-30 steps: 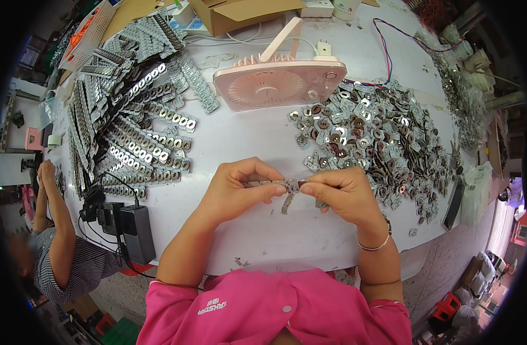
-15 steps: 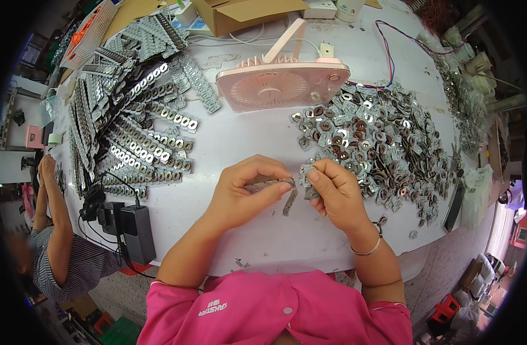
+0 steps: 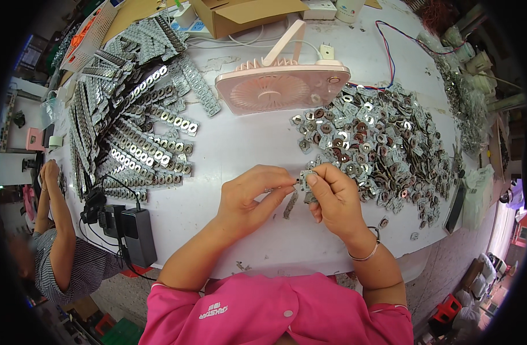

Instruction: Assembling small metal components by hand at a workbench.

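In my right hand (image 3: pixel 335 198), a small grey metal plate (image 3: pixel 305 179) is pinched between thumb and curled fingers; part of it is hidden. My left hand (image 3: pixel 249 198) meets it from the left, thumb and forefinger pressed together at the plate's edge. A bit of grey shows behind the left thumb, but what those fingers hold is too small to make out. Below the fingertips is a thin dark grey strip (image 3: pixel 290 206); whether it hangs or lies on the table I cannot tell. Close by on the right spreads a heap of loose small metal pieces (image 3: pixel 372 138) with round brown or shiny centres.
Strips of joined metal pieces (image 3: pixel 142 149) pile up on the left of the white table (image 3: pixel 229 144). A pink fan (image 3: pixel 280 89) stands ahead, before a cardboard box (image 3: pixel 246 14). Black power adapters (image 3: pixel 138 233) with cables sit front left. Another person's arms (image 3: pixel 56 201) show far left.
My left fingers have closed from a loose curl into a pinch and come against the plate. The left hand has shifted slightly lower; my right hand stays nearly in place.
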### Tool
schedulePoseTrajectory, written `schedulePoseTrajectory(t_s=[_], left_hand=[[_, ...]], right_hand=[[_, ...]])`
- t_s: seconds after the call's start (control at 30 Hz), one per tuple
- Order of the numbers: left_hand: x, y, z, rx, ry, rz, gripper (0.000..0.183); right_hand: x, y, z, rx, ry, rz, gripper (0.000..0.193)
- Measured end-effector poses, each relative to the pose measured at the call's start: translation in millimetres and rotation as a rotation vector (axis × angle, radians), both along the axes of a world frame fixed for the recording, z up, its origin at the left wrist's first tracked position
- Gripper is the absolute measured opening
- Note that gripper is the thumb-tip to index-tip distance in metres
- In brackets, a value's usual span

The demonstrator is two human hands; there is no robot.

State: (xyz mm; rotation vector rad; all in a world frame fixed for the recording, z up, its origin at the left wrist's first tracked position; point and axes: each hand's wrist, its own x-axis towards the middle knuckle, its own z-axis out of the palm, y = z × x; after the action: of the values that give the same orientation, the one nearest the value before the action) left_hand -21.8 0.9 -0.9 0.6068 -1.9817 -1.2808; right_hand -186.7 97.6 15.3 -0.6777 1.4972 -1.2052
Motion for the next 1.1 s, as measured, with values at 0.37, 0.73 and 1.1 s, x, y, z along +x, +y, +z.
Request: schedulePoseTrajectory(t_s=[0.37, 0.73, 1.1], left_hand=[[-1, -5, -4, 0.523, 0.014, -0.022, 0.016], [7, -13, 0, 0.893, 0.025, -0.06, 0.016], [10, -13, -6, 1.163, 0.15, -0.158, 0.012]], right_hand=[[-21, -3, -9, -0.143, 0.406, 0.052, 0.016], [-23, -1, 6, -0.004, 0.111, 0.141, 0.016], [-10, 0, -2, -0.074, -0.16, 0.184, 0.023]])
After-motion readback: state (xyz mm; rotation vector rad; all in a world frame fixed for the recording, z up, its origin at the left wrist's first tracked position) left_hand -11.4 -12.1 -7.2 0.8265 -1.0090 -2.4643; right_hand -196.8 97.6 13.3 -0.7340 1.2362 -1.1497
